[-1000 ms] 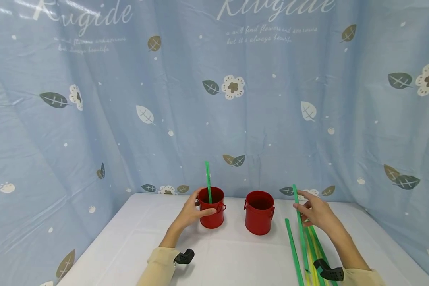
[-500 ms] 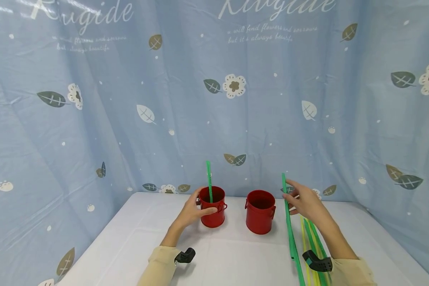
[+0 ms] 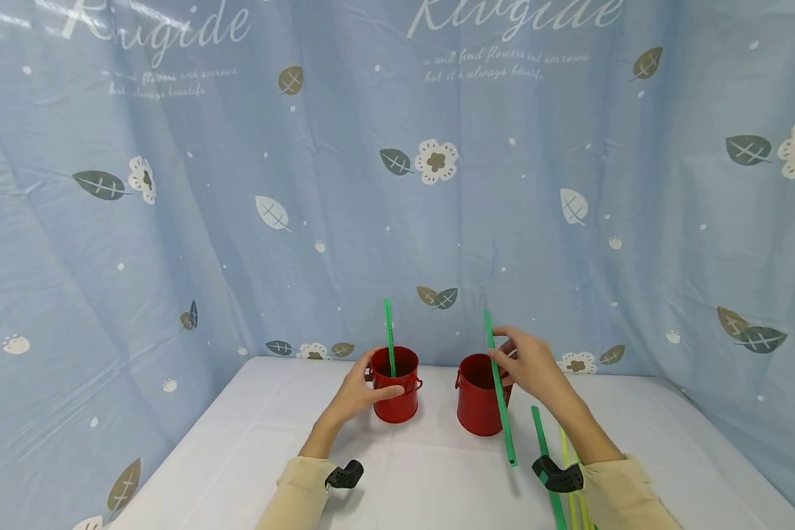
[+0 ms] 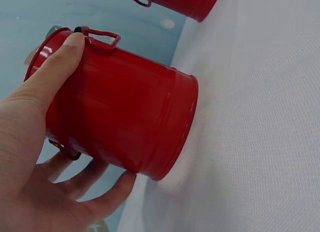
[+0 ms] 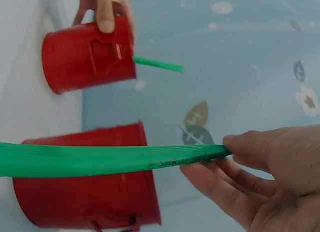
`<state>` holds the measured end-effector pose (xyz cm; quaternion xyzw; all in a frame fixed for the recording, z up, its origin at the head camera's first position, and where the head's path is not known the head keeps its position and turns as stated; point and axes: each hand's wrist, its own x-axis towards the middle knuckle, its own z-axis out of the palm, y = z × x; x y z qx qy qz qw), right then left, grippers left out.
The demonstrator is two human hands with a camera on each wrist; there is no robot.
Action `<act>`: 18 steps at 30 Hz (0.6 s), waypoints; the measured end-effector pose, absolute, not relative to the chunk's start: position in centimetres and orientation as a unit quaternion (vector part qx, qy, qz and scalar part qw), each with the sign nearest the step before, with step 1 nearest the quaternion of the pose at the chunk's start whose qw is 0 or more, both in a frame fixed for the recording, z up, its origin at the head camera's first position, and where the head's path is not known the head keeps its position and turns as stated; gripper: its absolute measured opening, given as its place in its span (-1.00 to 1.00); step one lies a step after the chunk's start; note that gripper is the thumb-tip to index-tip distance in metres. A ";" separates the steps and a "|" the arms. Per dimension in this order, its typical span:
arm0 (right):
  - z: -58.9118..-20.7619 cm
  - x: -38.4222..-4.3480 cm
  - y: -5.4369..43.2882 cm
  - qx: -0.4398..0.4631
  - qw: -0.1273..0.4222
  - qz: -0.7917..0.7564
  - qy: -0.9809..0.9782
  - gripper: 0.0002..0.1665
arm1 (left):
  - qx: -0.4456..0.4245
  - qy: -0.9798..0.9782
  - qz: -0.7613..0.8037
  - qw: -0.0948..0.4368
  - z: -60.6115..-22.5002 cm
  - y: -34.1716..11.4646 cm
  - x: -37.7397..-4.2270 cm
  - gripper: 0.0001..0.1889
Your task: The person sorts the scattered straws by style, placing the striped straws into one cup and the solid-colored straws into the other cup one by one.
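My left hand (image 3: pixel 360 392) grips the left red bucket (image 3: pixel 397 405), its thumb across the side near the rim in the left wrist view. Out of that bucket stands a green strip (image 3: pixel 389 324), its lower end hidden inside. With my right hand (image 3: pixel 526 361) I pinch another long, flat green strip (image 3: pixel 501 397) near its upper end, between thumb and fingers. Small dark print shows on this held strip (image 5: pixel 110 159) in the right wrist view. It slants in front of the right red bucket (image 3: pixel 475 405), its lower end above the white table.
More green strips (image 3: pixel 539 430) and yellow strips (image 3: pixel 572 508) lie at the table's right, partly behind my right forearm. A blue patterned curtain (image 3: pixel 344 147) hangs behind the white-covered table (image 3: pixel 430 486). Both buckets have small wire handles.
My right hand has lifted the green strip off the pile at the right and carried it left to the right bucket. The left hand stays on its bucket.
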<state>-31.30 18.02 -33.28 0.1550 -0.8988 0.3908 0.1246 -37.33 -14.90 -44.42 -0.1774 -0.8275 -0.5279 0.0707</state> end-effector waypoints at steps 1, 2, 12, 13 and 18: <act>-33.4 -31.4 17.7 0.160 0.126 0.391 -0.897 -0.44 | -0.176 -0.828 -0.527 0.070 -44.4 -14.9 -37.4 -0.07; -33.4 -31.5 17.4 0.164 0.129 0.393 -0.895 -0.44 | -0.176 -0.829 -0.526 0.071 -44.4 -14.9 -37.4 -0.08; -33.9 -32.9 14.6 0.193 0.155 0.405 -0.880 -0.49 | -0.180 -0.827 -0.527 0.071 -44.5 -14.8 -37.6 -0.08; -33.9 -33.1 14.4 0.195 0.158 0.407 -0.878 -0.49 | -0.180 -0.828 -0.527 0.070 -44.5 -14.8 -37.6 -0.07; -33.9 -34.1 13.0 0.197 0.167 0.414 -0.873 -0.52 | -0.177 -0.827 -0.529 0.068 -44.5 -14.9 -37.5 -0.01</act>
